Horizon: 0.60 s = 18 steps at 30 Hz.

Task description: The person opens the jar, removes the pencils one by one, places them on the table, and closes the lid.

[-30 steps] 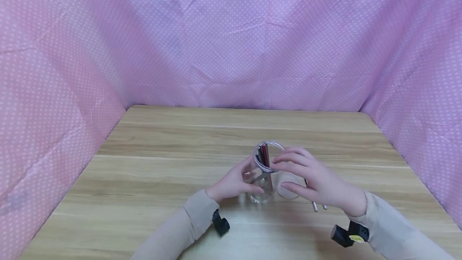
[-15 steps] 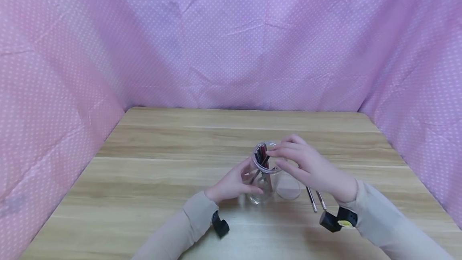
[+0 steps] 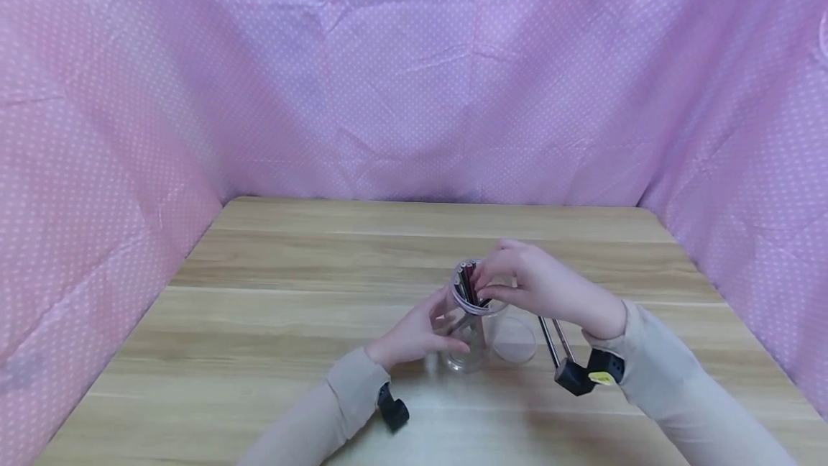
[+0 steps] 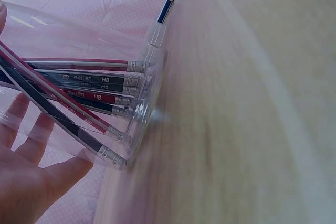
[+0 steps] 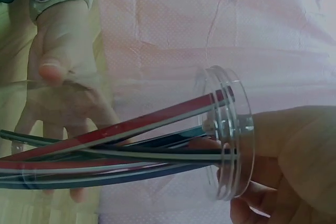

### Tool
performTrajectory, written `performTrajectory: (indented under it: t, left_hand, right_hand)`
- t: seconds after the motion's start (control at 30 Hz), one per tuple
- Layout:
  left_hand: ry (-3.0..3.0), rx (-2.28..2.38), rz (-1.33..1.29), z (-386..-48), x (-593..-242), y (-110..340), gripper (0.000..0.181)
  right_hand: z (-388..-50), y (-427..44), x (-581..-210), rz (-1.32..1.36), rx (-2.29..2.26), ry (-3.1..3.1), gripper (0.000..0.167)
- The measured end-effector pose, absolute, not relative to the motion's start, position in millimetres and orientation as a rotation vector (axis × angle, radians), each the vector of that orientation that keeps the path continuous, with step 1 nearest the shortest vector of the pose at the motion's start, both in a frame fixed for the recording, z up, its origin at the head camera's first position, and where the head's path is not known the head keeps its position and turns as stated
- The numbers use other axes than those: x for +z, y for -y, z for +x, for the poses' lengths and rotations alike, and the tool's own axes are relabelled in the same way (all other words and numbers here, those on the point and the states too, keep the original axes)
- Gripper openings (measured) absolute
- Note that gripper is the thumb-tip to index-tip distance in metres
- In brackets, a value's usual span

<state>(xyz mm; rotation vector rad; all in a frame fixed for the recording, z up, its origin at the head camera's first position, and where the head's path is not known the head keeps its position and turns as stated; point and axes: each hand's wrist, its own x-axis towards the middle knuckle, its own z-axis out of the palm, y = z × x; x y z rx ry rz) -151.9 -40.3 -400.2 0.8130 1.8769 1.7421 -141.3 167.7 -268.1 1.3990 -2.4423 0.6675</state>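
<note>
Clear jar [image 3: 475, 336] upright; red, dark pencils [image 4: 100, 81] leaning inside.

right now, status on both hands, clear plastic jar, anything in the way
Left hand grips the clear cylindrical plastic jar. Right hand at its mouth, grip unclear. Red and dark pencils inside. Clear round disc beside jar.

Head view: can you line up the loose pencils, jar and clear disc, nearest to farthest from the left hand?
1. Jar: gripped by the left hand.
2. Clear disc: just right of the jar.
3. Loose pencils: right of the disc.
</note>
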Motion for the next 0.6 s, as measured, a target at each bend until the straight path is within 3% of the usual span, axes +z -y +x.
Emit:
performTrajectory:
  t: [0.2,0.37,0.6]
  left_hand:
    - [-1.86,1.731,0.853,-154.3,-402.6,42.7,0.093]
    - [-1.869,1.721,0.86,-156.7,-399.4,44.1,0.095]
    - [-1.885,1.711,0.819,-158.4,-396.3,47.7,0.096]
  right_hand:
    - [-140.2,-173.9,-273.6,1.344,0.764,2.279,0.021]
    - [-137.7,-182.5,-284.9,1.361,0.781,2.052,0.036]
    - [-134.5,-188.1,-300.3,1.323,0.769,1.962,0.038]
